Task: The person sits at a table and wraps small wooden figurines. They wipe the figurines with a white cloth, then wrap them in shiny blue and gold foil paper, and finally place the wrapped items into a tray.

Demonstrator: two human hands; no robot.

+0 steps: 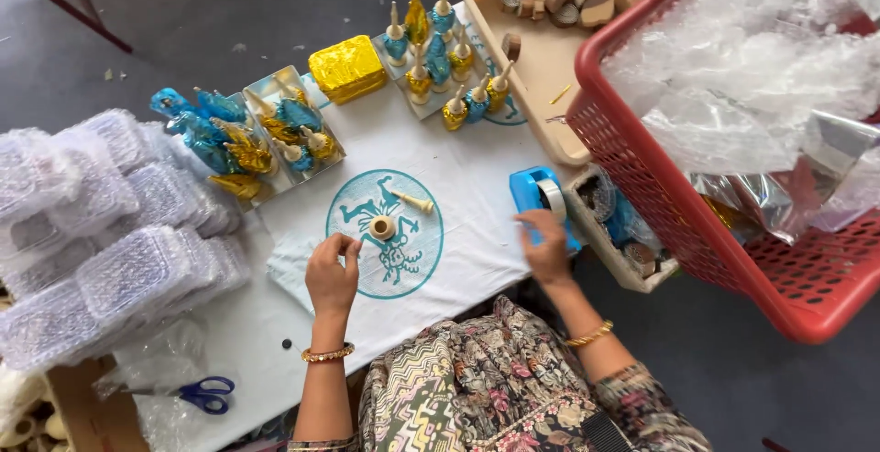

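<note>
Left of frame: bubble-wrap packs (110,241) on grey floor. Centre: white cloth (458,177); your left hand (332,273) pinches fingertips shut beside wooden spool (382,226). Your right hand (548,246), fingers curled, touches blue tape dispenser (541,197). Right: red basket (733,241).

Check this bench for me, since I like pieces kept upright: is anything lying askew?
One thing: a small wooden cone lies on its side on the white cloth, beside an upright wooden ring, while the foil-wrapped pieces behind all stand. The left hand is nearest it; the right hand rests at the blue tape dispenser.
</note>
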